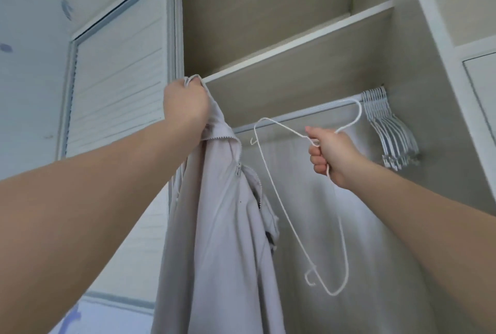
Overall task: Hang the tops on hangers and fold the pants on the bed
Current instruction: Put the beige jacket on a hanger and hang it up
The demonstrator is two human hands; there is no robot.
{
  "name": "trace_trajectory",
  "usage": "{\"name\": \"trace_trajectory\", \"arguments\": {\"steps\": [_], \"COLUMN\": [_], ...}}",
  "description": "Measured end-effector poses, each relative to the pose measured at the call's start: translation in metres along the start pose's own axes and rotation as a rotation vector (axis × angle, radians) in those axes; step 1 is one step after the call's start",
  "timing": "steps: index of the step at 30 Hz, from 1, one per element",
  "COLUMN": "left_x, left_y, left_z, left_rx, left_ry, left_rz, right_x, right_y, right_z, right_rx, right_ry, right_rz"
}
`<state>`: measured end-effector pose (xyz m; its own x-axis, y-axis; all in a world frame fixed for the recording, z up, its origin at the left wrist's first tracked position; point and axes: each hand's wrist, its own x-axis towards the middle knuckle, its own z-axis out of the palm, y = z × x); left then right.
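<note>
Step in hand: getting one top onto a hanger at the open wardrobe (my reading; the jacket is not yet on the wire).
Top: pale grey zip-front jacket (214, 226), hanging full length from its upper edge, zip open, in front of the wardrobe's left side.
Left hand (185, 103): raised, grip closed round a bunch of the jacket's top edge.
Right hand (331, 156): grip closed round the neck of a thin white wire hanger (312, 142), which hangs tilted, one shoulder pointing down.
Hanger hook: up at the pale metal rail (295, 114); cannot tell whether it is over the rail or only in front of it.
Doing it well: level the hanger first, feed one wire shoulder into the collar opening, then draw the other side over. The left hand should find the collar itself, since a bunched hold will twist the fabric. Thin wire snags zip teeth easily.
Wardrobe, lower bay: the rail carries a tight bunch of white hangers (389, 129) at its right end, well apart from the jacket.
Wardrobe, upper bay: above the beige shelf (295, 70), contents hidden from this angle.
Pants, bed: out of view.
</note>
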<state>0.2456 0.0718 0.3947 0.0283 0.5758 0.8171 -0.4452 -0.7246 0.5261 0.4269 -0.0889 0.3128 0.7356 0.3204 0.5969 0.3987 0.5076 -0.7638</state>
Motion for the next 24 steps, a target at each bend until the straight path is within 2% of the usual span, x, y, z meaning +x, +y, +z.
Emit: {"name": "trace_trajectory", "arguments": {"steps": [3,7,19,24], "left_x": [-0.004,-0.016,-0.107,-0.169], "left_y": [0.021,0.062,0.239,0.287], "left_z": [-0.030,-0.065,-0.182,-0.237], "left_rx": [0.006,0.034,0.253,0.376], "left_ry": [0.036,0.082,0.279,0.258], "left_rz": [-0.005,0.019,0.106,-0.032], "right_x": [-0.021,-0.049,-0.180,-0.274], "right_y": [-0.012,-0.038,-0.141,-0.151], "right_z": [0.010,0.025,0.039,0.034], "right_rx": [-0.055,0.006,0.172,0.322], "right_ry": [-0.014,-0.080,-0.338,-0.473], "right_rz": [0.009,-0.008,-0.092,-0.036]}}
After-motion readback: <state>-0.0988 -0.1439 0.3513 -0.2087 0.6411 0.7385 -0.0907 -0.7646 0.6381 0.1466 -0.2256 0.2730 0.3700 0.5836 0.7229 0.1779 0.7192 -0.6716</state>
